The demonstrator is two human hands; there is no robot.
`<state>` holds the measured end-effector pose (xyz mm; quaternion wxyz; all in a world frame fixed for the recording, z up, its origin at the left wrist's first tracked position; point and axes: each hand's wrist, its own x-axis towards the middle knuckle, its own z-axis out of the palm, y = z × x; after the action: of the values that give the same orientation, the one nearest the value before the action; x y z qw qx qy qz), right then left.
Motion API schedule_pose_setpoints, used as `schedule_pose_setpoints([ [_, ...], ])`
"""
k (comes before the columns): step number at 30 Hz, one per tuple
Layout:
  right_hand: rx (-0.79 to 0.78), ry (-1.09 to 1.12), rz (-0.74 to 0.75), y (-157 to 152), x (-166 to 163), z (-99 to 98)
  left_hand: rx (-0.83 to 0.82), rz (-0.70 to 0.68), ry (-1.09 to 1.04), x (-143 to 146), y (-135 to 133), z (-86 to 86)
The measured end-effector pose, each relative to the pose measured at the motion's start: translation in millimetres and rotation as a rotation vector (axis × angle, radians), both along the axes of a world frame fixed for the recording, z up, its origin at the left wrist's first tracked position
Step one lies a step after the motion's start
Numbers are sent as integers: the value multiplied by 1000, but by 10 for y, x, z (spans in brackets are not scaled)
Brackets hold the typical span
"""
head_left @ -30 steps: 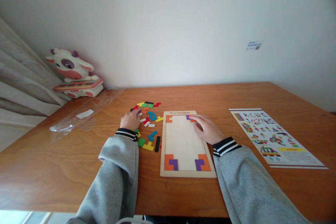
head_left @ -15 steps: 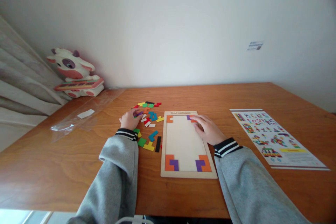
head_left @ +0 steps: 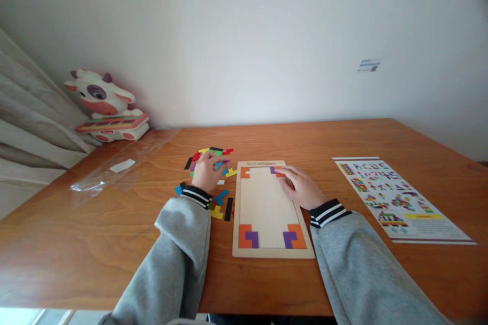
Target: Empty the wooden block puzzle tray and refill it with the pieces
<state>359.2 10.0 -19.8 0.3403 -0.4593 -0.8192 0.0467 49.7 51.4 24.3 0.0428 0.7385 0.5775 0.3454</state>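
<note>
My left hand is over the pile of coloured puzzle pieces, its fingers closed on a purple puzzle piece that shows only as a sliver at the fingertips. My right hand rests at the upper right corner of the wooden puzzle board. Its fingers are stretched out, and the tips touch the orange piece beside a purple piece. An orange piece sits in the upper left corner. Interlocked orange and purple pieces fill each lower corner.
Loose pieces, among them a black bar and a yellow piece, lie left of the board. A printed pattern sheet is at the right. At the back left are a clear plastic bag and a cow toy with a keyboard.
My left hand has moved right across the pieces with a purple piece at its fingertips, uncovering pieces on its left. My right hand stays at the board's upper right corner.
</note>
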Motion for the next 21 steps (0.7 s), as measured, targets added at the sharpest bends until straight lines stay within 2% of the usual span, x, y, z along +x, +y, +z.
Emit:
schedule_pose_setpoints([
  [2, 5, 0, -3, 0, -3, 2, 41, -111, 14, 190, -65, -34],
  [5, 13, -10, -5, -2, -4, 8, 16, -281, 12, 398, -148, -124],
  [11, 11, -6, -7, -9, -7, 16, 53, -433, 6, 521, -179, -305],
  [15, 10, -11, -10, -10, -9, 19, 71, -465, 42, 545, -173, -348],
  [21, 17, -25, -11, -7, -9, 24, 77, -396, -16, 598, -217, -324],
])
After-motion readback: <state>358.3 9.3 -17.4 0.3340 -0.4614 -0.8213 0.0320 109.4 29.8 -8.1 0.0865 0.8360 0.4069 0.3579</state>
